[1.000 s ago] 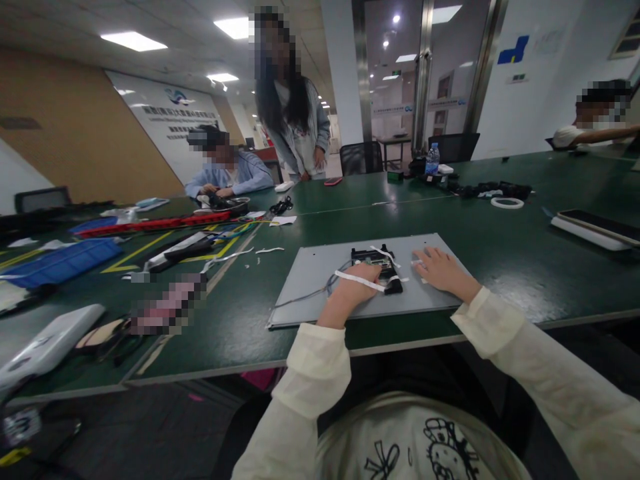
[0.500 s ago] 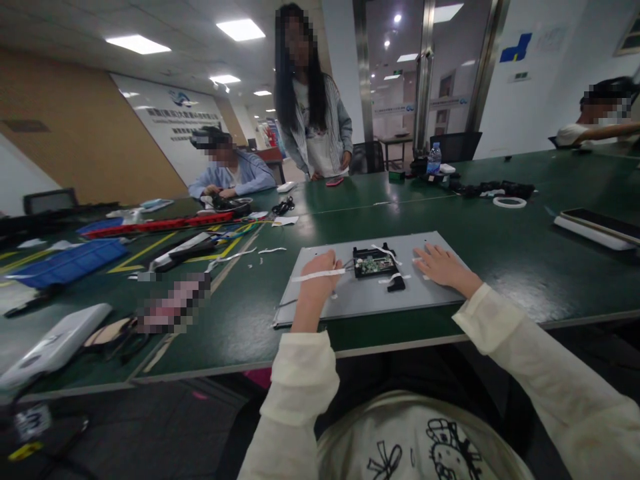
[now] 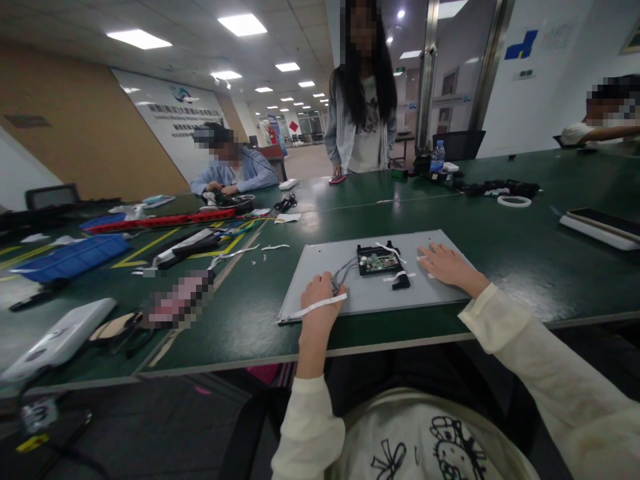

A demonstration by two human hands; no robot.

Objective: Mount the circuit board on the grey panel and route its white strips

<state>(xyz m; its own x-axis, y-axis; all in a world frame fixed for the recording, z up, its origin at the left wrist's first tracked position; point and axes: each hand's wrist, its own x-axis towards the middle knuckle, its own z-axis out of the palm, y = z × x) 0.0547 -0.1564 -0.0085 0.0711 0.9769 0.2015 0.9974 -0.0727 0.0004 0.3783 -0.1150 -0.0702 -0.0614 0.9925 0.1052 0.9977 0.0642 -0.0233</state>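
A flat grey panel lies on the table in front of me. Near its middle sits a green circuit board in a black frame, with white tape pieces around it. My left hand is at the panel's near left, fingers closed on a grey cable that runs to the board. A white tape strip lies across the back of this hand. My right hand rests on the panel's right part, fingers stretched out and holding nothing.
To the left are a pixelated pink item, a white device and a blue tray. Across the table one person sits and another stands. A bottle and white ring are farther right.
My left hand has moved toward me and down the panel, drawing the cable out longer. My right hand stays in place. The standing person has shifted to the right.
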